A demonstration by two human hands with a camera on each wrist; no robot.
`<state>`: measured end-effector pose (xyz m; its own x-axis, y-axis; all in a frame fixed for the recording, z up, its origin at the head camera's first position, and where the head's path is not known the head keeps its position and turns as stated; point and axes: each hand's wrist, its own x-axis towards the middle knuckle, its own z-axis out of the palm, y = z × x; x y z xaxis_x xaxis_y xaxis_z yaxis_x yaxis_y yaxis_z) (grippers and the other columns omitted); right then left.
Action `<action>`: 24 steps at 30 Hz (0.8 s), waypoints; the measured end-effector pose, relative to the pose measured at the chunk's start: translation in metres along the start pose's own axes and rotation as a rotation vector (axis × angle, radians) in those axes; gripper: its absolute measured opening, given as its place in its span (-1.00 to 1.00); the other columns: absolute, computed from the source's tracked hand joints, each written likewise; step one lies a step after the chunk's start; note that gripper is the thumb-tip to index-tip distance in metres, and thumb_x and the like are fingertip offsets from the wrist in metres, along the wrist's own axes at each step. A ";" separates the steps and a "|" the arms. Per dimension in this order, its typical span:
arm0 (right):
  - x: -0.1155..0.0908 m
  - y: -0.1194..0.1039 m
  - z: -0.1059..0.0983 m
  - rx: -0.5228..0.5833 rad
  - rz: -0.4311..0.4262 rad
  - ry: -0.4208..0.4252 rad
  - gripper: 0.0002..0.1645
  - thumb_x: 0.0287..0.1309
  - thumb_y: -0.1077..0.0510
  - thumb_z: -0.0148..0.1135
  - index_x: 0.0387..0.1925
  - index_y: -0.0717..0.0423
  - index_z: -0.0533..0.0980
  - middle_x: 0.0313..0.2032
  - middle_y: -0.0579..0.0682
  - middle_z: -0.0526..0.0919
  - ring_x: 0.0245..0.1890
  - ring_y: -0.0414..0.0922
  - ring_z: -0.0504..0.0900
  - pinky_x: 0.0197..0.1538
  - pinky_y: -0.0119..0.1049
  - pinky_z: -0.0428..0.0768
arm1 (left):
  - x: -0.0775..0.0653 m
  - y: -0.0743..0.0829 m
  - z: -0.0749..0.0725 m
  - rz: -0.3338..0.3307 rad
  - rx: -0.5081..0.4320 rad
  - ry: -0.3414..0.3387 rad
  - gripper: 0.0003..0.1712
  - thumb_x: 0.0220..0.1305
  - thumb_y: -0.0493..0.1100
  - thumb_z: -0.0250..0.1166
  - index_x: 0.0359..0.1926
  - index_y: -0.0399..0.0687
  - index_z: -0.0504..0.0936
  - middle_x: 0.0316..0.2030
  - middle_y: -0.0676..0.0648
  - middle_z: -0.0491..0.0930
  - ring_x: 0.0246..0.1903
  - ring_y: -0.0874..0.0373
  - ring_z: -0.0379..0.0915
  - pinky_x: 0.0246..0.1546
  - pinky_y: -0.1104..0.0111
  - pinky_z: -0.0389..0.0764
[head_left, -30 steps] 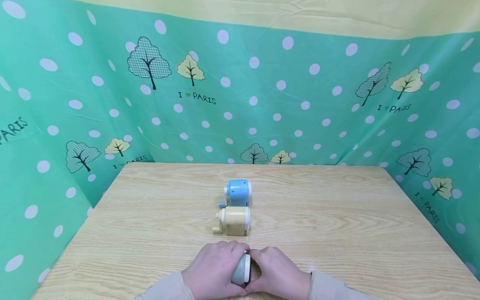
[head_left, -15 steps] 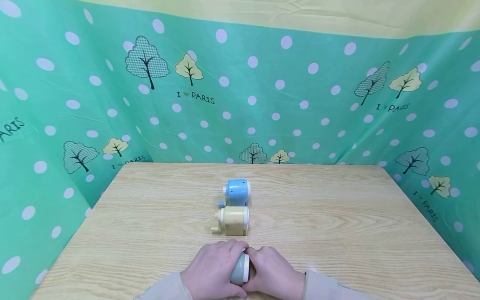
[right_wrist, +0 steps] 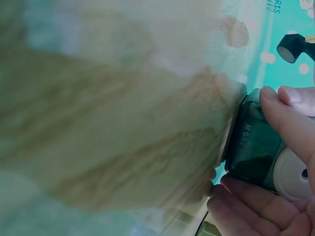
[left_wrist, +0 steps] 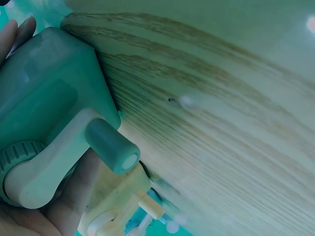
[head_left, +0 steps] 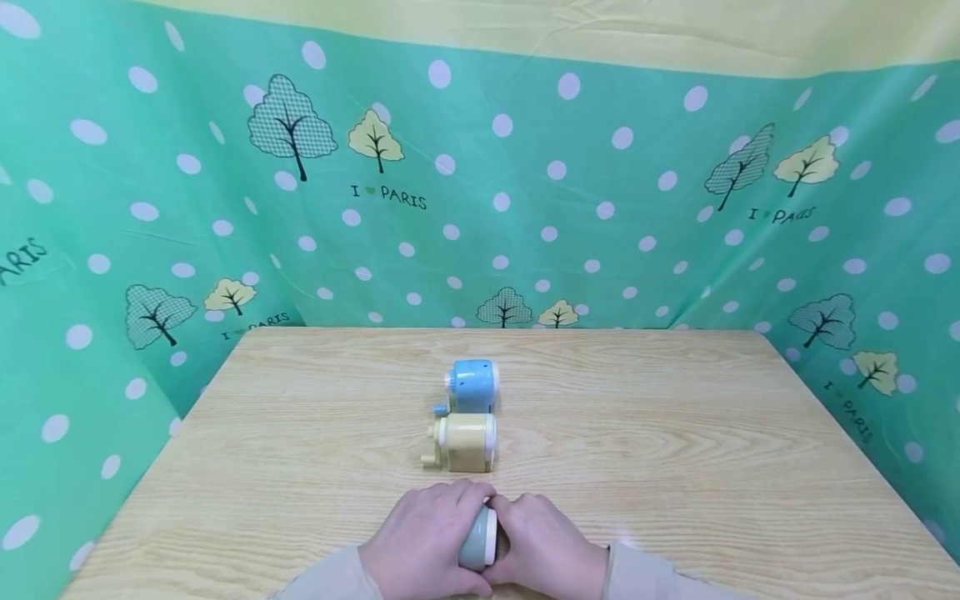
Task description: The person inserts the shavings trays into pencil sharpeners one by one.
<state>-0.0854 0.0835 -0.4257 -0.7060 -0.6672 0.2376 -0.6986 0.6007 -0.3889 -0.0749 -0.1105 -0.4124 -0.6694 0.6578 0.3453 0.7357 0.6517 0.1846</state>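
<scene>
My left hand [head_left: 420,542] curls over a grey-green crank pencil sharpener [head_left: 476,546] near the table's front edge. In the left wrist view, the sharpener's pale crank arm [left_wrist: 54,162] and green crank knob [left_wrist: 112,145] show beside that hand's fingers. At the white-rimmed face, my right hand [head_left: 546,550] pinches the front end. The right wrist view shows its thumb and fingers on opposite sides of the dark see-through shavings drawer [right_wrist: 256,142]. Most of the body is hidden under the left palm in the head view.
Beyond the hands stand a cream crank sharpener [head_left: 467,442] and, behind it, a blue one [head_left: 474,385], both with cranks to the left. They form a line on the wooden table [head_left: 675,433]. A green dotted curtain [head_left: 525,167] borders the table's far side.
My right hand has come slightly left, closer against the sharpener's front. The left hand keeps its grip. The head view has shifted a little; the other two sharpeners stay put.
</scene>
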 end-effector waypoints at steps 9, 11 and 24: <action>-0.002 0.003 0.001 0.022 -0.027 0.044 -0.26 -0.26 -0.15 0.57 -0.08 0.23 0.56 -0.58 -0.21 0.59 -0.60 -0.46 0.45 -0.55 -0.56 0.45 | 0.001 0.000 -0.001 -0.028 -0.066 0.003 -0.07 -0.13 0.45 0.39 0.12 -0.07 0.48 -0.10 0.06 0.61 -0.24 0.26 0.52 -0.38 0.34 0.61; -0.002 0.003 0.003 0.005 -0.048 0.074 -0.24 -0.25 -0.11 0.56 -0.04 0.24 0.53 -0.63 -0.22 0.56 -0.64 -0.46 0.41 -0.59 -0.56 0.42 | 0.002 0.000 -0.001 -0.051 -0.102 -0.011 -0.08 -0.05 0.48 0.32 0.15 -0.07 0.47 -0.06 0.05 0.61 -0.21 0.26 0.51 -0.39 0.35 0.60; -0.008 0.005 -0.003 0.175 0.024 -0.073 -0.24 -0.13 -0.24 0.50 0.02 0.09 0.48 -0.39 -0.23 0.67 -0.46 -0.44 0.53 -0.40 -0.51 0.54 | 0.000 -0.002 -0.002 -0.084 -0.195 0.031 -0.20 0.15 0.40 0.22 0.13 -0.15 0.54 -0.09 0.07 0.57 -0.22 0.32 0.44 -0.25 0.32 0.60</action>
<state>-0.0840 0.0930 -0.4263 -0.7071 -0.6877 0.1642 -0.6465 0.5348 -0.5441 -0.0763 -0.1125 -0.4108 -0.7279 0.5905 0.3485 0.6856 0.6163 0.3876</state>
